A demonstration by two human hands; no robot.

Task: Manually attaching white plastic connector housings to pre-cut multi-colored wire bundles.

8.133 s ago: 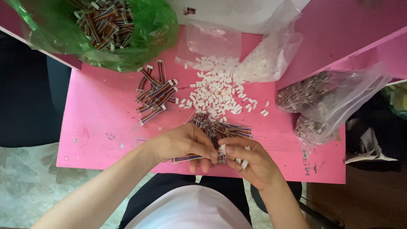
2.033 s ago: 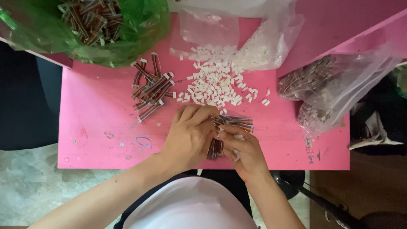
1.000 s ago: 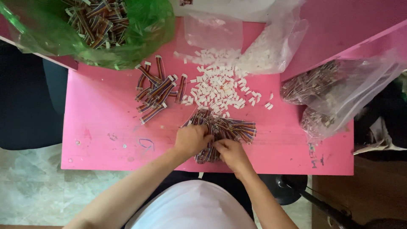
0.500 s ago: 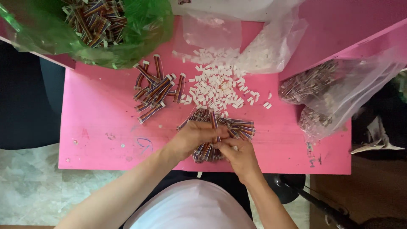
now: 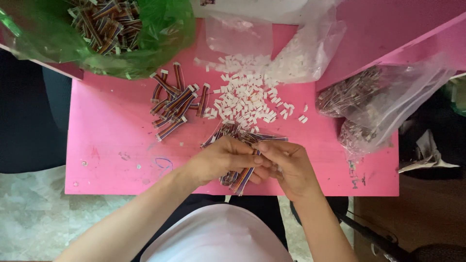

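Note:
My left hand and my right hand meet at the near edge of a pink table, fingertips pinched together on a short multicoloured ribbon cable that sticks out below them. Under the hands lies a loose heap of the same cables. Just beyond sits a scatter of small white plastic connectors. To the left of those lies a small pile of cables with white ends fitted.
A green plastic bag holding many cables sits at the table's far left. A clear bag of white connectors lies at the back middle. Another clear bag of cables hangs over the right edge. Tiled floor lies below left.
Over the frames my hands stayed over the cable heap, picking and working cables. Since half a second ago they have drawn closer together, pinching one cable near the table's edge.

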